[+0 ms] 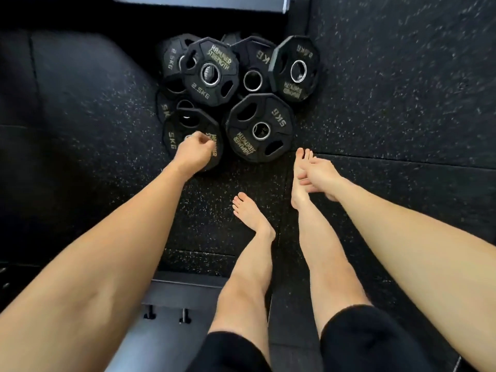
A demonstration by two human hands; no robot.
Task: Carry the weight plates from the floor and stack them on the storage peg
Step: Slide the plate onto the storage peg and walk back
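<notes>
Several black weight plates with gold lettering lie in an overlapping pile on the floor ahead of me. My left hand (192, 151) reaches down onto the nearest left 5 kg plate (171, 136), fingers curled into it around its centre. Beside it lies another 5 kg plate (259, 127). Behind them a 2.5 kg plate (210, 71) rests on top of others, and one plate (295, 68) at the right sits tilted. My right hand (319, 175) hangs loose and empty over my right foot. No storage peg shows.
My bare feet (252, 218) stand on the speckled black rubber floor (389, 116) just in front of the pile. A grey metal frame base with bolts (171, 294) lies by my left leg. Another grey beam (201, 2) crosses the top edge.
</notes>
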